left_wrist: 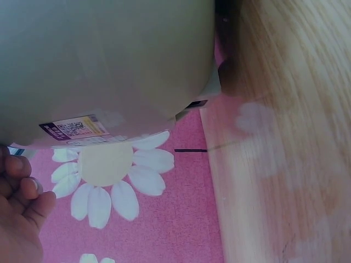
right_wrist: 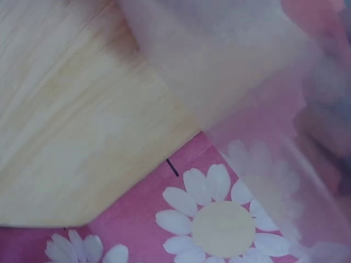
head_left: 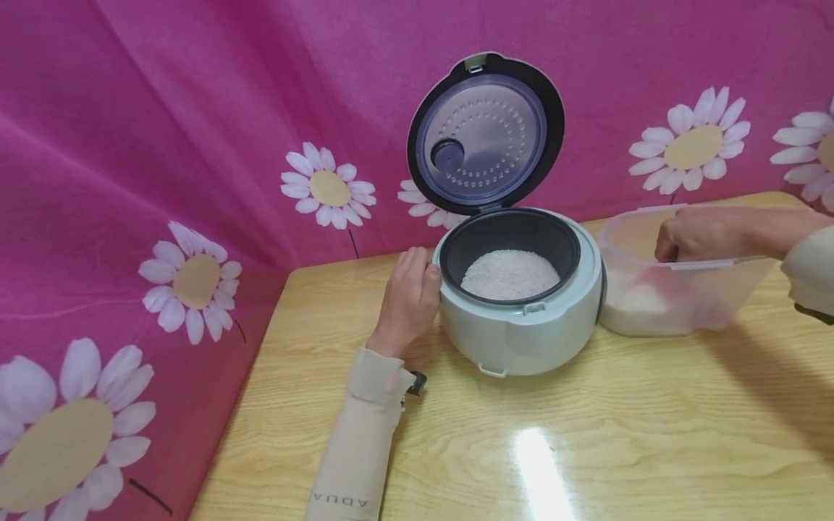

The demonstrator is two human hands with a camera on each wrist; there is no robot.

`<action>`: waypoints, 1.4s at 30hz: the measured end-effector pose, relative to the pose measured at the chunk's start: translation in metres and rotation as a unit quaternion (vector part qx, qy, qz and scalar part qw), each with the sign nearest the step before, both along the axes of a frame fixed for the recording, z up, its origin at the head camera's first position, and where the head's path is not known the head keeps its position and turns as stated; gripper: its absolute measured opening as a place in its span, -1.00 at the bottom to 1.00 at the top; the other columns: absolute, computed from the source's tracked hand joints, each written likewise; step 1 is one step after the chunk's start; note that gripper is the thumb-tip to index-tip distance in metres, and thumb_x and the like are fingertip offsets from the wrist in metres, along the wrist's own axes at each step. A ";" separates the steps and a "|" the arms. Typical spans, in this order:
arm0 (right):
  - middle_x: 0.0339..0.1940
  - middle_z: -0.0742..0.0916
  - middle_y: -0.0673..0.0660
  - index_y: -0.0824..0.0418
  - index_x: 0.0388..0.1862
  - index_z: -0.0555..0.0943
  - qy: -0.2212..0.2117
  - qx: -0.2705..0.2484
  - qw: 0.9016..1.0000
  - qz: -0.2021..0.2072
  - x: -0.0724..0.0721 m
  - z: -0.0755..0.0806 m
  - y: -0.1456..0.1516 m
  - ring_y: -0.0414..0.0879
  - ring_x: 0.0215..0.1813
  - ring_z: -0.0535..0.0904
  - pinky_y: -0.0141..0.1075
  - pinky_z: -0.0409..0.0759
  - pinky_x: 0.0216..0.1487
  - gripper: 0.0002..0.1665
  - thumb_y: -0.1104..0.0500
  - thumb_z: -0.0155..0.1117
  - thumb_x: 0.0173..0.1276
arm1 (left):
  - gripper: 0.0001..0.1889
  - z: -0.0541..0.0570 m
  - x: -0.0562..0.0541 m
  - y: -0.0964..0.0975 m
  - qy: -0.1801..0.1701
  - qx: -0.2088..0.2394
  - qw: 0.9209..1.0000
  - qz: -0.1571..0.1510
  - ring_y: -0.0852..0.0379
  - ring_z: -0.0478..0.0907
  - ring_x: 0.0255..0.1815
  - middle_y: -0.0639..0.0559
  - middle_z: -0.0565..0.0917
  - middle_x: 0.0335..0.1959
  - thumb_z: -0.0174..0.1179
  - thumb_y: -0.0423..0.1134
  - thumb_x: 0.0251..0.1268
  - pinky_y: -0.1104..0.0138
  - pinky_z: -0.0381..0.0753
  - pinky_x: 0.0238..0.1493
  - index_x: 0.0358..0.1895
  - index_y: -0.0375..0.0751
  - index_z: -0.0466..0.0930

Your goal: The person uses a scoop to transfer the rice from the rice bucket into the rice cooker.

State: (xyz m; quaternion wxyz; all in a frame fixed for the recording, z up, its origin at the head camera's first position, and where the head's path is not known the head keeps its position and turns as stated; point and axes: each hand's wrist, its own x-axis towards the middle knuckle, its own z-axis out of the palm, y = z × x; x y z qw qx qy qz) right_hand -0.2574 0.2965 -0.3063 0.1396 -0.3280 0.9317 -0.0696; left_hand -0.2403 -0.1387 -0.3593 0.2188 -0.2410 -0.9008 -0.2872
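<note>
A pale green rice cooker [head_left: 521, 340] stands on the table with its lid [head_left: 485, 137] raised. White rice [head_left: 511, 275] lies heaped in its dark inner pot [head_left: 560, 250]. My left hand [head_left: 409, 297] rests against the cooker's left side near the rim, its fingers loosely bent; the left wrist view shows those fingers [left_wrist: 27, 192] at the cooker's edge. To the right, a translucent plastic bin [head_left: 723, 304] holds more white rice [head_left: 632, 307]. My right hand [head_left: 704, 233] reaches into it with curled fingers, gripping a red object [head_left: 661, 278], blurred through the wall, its kind unclear.
The wood-grain table [head_left: 456, 441] meets a pink cloth [head_left: 215, 130] with large daisies at the back and left. The bin stands close against the cooker's right side. The raised lid stands just before the cloth.
</note>
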 end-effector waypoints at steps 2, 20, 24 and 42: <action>-0.64 0.20 -0.23 0.06 -0.71 0.38 0.010 -0.017 1.000 0.011 -0.002 -0.002 0.002 -0.43 -0.56 0.02 -0.50 0.05 -0.51 -0.62 0.47 0.13 0.12 | -0.63 -0.001 0.000 0.000 0.001 -0.001 1.000 -0.002 -0.02 0.41 -0.14 -0.12 0.44 -0.30 -0.32 -0.05 0.52 0.18 0.45 -0.05 -0.20 -0.26 0.39; -0.69 0.34 -0.22 -0.02 -0.67 0.50 0.029 -0.020 0.997 -0.066 0.001 0.005 -0.004 -0.41 -0.61 0.20 -0.48 0.17 -0.50 -0.61 0.15 0.28 0.39 | -0.62 -0.001 -0.002 0.000 0.015 0.008 1.000 -0.008 -0.04 0.39 -0.16 -0.14 0.42 -0.33 -0.32 -0.04 0.51 0.19 0.40 -0.08 -0.22 -0.27 0.39; -0.68 0.28 -0.19 0.01 -0.67 0.48 0.021 -0.014 0.996 -0.090 0.003 0.011 -0.006 -0.38 -0.61 0.14 -0.47 0.17 -0.49 -0.60 0.13 0.23 0.42 | -0.60 0.000 -0.001 0.000 0.010 0.009 1.000 -0.006 -0.04 0.40 -0.15 -0.14 0.44 -0.31 -0.32 -0.03 0.52 0.18 0.42 -0.07 -0.20 -0.27 0.40; -0.71 0.28 -0.20 0.02 -0.73 0.41 0.084 -0.048 0.990 -0.105 0.006 0.003 -0.001 -0.38 -0.63 0.13 -0.46 0.10 -0.52 -0.56 0.15 0.30 0.34 | -0.62 -0.001 0.000 0.000 0.010 0.008 1.000 -0.008 -0.04 0.41 -0.15 -0.13 0.44 -0.30 -0.31 -0.04 0.52 0.17 0.44 -0.06 -0.18 -0.27 0.40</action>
